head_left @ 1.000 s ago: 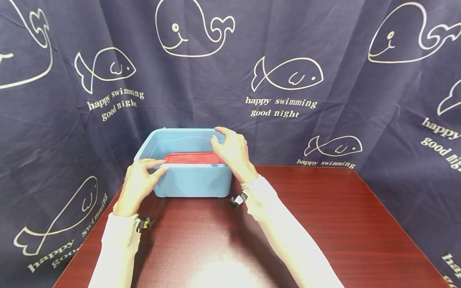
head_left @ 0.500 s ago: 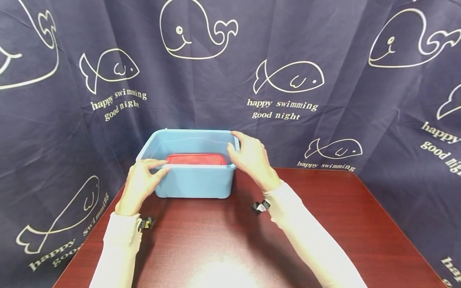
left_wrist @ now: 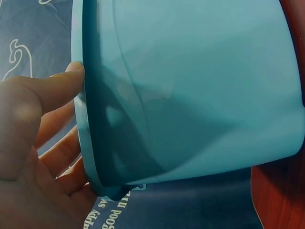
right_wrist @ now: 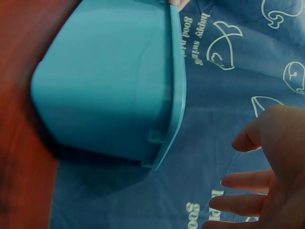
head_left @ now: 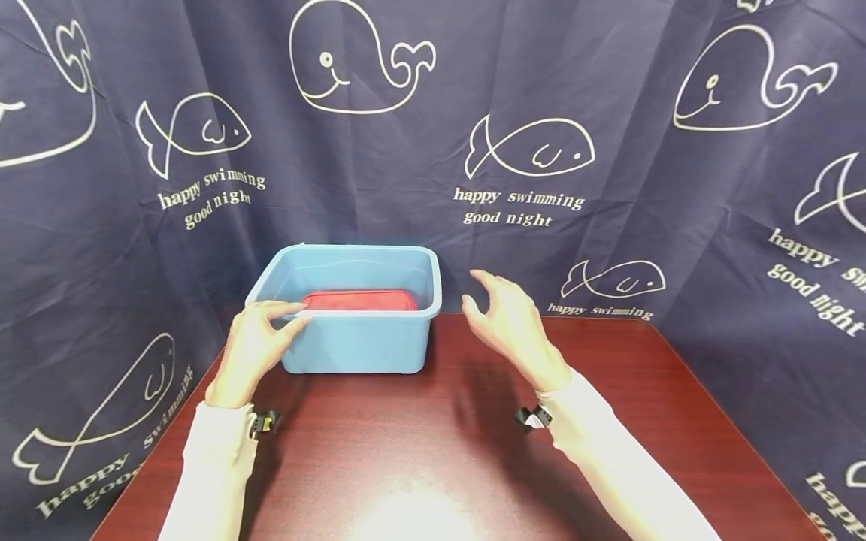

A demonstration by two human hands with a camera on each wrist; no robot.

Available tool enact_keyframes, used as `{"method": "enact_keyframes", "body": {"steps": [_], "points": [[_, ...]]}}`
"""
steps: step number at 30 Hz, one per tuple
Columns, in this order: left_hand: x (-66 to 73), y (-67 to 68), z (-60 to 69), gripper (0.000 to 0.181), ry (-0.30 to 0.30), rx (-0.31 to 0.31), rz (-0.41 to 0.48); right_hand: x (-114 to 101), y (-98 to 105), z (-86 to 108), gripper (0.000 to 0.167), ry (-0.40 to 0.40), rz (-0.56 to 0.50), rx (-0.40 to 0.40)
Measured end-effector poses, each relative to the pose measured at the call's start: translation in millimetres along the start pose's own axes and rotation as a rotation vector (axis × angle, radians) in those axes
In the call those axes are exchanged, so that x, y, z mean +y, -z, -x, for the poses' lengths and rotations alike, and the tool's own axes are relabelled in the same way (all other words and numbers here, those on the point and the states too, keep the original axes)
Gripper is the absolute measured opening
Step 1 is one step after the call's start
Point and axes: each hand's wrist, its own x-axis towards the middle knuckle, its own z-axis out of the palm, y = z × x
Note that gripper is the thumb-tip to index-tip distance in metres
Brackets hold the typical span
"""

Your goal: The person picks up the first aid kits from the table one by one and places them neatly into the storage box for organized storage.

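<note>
A light blue plastic storage bin [head_left: 355,342] stands upright on the table, near the curtain. Inside it lies a red item with a rounded edge [head_left: 361,300]; the front wall hides its lower part, so I cannot tell its kind. My left hand [head_left: 253,342] holds the bin's rim at the front left corner. In the left wrist view, the thumb [left_wrist: 62,88] is against the rim [left_wrist: 82,114] and the fingers reach behind it. Apart from the bin, my right hand [head_left: 510,323] hovers to its right, fingers spread and nothing in them.
The dark red wooden table [head_left: 379,451] stretches to the front and right of the bin. A dark blue curtain [head_left: 379,180] with white whale and fish drawings hangs close behind the bin and along both sides. Each wrist carries a small black camera mount [head_left: 534,417].
My right hand has let go of the bin's right side and moved rightward, away from it. The left hand stays at the front left corner. The bin has hardly moved.
</note>
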Motion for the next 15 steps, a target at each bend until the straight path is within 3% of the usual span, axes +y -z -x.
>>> {"method": "enact_keyframes", "body": {"steps": [10, 15], "points": [[2.2, 5.8, 3.4, 0.028, 0.005, 0.000, -0.015, 45.9, 9.3, 24.1, 0.053, -0.024, 0.033, -0.010], [11.3, 13.8, 3.4, 0.030, 0.031, -0.014, -0.019, 62.3, 16.4, 33.5, 0.055, -0.009, 0.048, -0.014]]}}
